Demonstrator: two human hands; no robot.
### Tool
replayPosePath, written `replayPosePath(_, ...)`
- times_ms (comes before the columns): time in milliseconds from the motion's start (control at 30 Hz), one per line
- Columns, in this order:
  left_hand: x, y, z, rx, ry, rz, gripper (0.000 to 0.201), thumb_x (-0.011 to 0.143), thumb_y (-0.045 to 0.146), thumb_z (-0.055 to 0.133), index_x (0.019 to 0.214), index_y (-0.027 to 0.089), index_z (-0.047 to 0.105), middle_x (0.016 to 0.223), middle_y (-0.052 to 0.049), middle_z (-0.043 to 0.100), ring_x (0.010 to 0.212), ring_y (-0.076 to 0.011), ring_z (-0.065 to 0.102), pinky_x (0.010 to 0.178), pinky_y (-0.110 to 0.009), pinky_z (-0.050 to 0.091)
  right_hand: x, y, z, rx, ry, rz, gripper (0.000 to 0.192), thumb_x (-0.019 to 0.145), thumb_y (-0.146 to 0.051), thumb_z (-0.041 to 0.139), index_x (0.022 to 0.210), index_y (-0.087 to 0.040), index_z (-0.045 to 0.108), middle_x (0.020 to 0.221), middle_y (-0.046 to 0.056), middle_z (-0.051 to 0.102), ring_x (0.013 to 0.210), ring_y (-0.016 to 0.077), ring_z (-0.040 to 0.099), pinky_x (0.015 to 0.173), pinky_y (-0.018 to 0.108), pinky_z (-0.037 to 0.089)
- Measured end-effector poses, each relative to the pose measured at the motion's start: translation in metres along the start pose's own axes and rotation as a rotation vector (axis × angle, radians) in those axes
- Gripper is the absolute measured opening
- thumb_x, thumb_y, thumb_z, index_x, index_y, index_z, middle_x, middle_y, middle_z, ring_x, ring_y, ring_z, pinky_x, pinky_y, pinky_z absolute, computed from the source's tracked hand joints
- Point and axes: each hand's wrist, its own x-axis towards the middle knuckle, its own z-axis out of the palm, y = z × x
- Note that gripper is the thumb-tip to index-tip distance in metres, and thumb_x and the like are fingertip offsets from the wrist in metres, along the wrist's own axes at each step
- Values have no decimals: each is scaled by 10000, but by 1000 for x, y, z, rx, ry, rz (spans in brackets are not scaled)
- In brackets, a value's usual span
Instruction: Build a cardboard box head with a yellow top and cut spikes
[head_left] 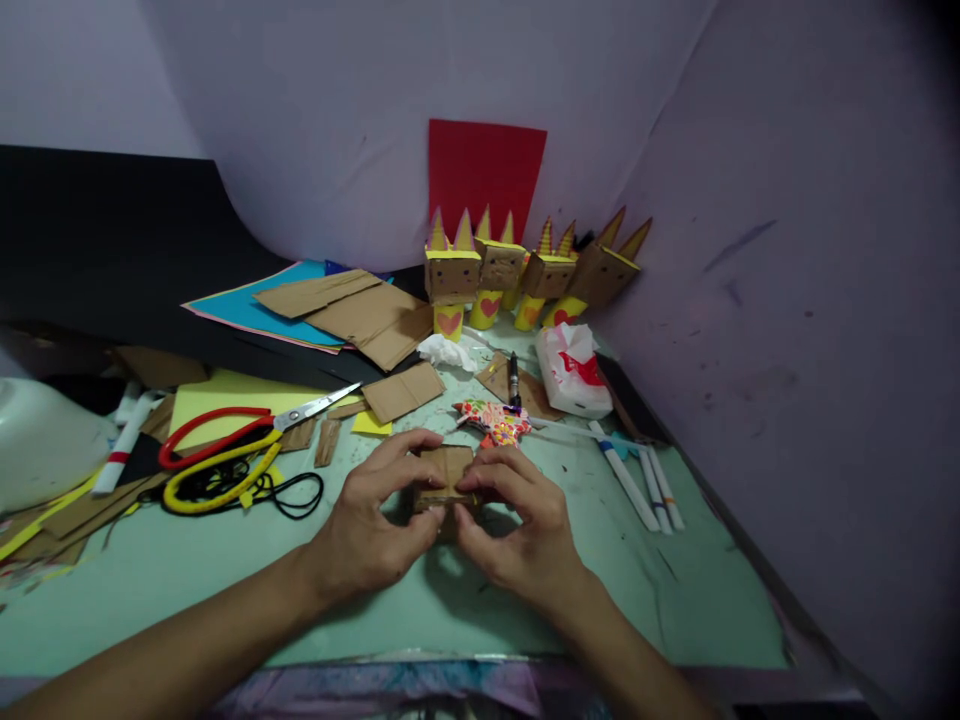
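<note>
Where the pale wall sheet curves down behind it, the desk carries a green mat that serves as a working surface, and the materials are pushed outward so the middle stays free for the hands. At far left, coloured paper sheets lie flat under a stack of cardboard panels, stock laid in reach but out of the way. Along the back wall stands a row of cardboard box figures with yellow horns and heart-marked bodies, lined up side by side, apparently finished pieces parked clear of the work. A red sheet hangs on the wall just above them. Right of centre sits a white plastic bag; near it several white markers lie roughly parallel. Scissors with red and yellow handles rest at left, blades pointing toward the centre, beside a black cord. A black pen and a patterned paper star lie just beyond the hands. At the centre, the left hand and right hand both curl closed around a small folded cardboard piece, thumbs and fingertips pinching its opposite sides, holding it low on the mat, seemingly to keep its folds pressed together.
</note>
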Motion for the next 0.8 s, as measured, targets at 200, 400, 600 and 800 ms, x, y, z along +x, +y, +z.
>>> replayPosePath(200, 0, 1, 2, 27, 17, 33, 145, 715, 111, 575, 828, 184, 628, 1146, -109, 581, 1099, -232, 557, 952, -344, 445, -2, 2, 0, -21, 8, -53, 143, 694, -118, 626, 805, -207, 638, 833, 58, 618, 730, 172, 628, 626, 281, 531)
replayPosePath(400, 0, 2, 0, 73, -19, 61, 155, 725, 100, 567, 844, 183, 620, 1155, -110, 568, 1114, -231, 544, 962, -346, 438, -1, 4, -3, -5, -10, -90, 164, 695, -99, 614, 824, -198, 640, 822, 61, 619, 734, 172, 626, 635, 281, 530)
replayPosePath(600, -4, -2, -1, 92, -68, 80, 161, 743, 109, 568, 881, 190, 584, 1215, -116, 519, 1165, -246, 502, 986, -372, 422, -3, 3, -6, 41, -63, -69, 192, 684, -93, 604, 840, -201, 633, 841, 65, 624, 774, 183, 619, 677, 303, 528)
replayPosePath(800, -5, -3, -10, 129, -145, 6, 551, 696, 152, 639, 1195, 205, 412, 1419, -148, 340, 1332, -296, 330, 1085, -446, 318, -7, -1, -7, 38, -74, -94, 197, 687, -94, 594, 839, -215, 624, 825, 52, 601, 728, 168, 606, 638, 288, 522)
